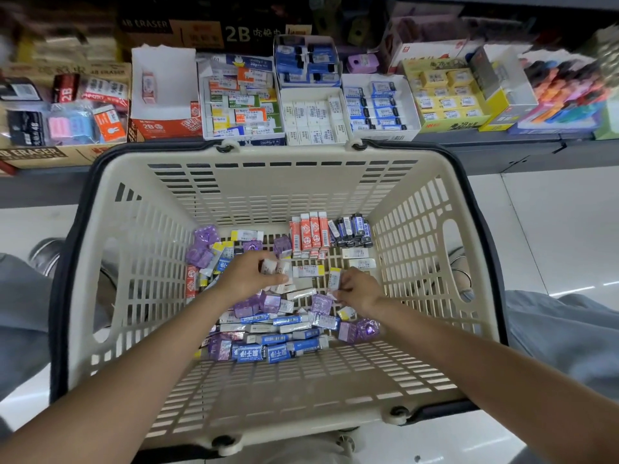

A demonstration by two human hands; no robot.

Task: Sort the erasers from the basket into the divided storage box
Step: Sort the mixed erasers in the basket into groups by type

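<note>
Erasers (268,316) lie loose on the floor of your cream basket (281,182): purple wrapped ones, blue-sleeved ones near you, white ones, and orange ones (310,234) and dark blue ones (353,231) standing in rows at the far wall. Your left hand (249,274) grips a few white erasers (276,266); your right hand (356,289) pinches one white eraser (334,277). Beyond the basket, on the shelf, the divided storage box (348,112) holds white erasers and blue-sleeved ones in separate compartments.
</note>
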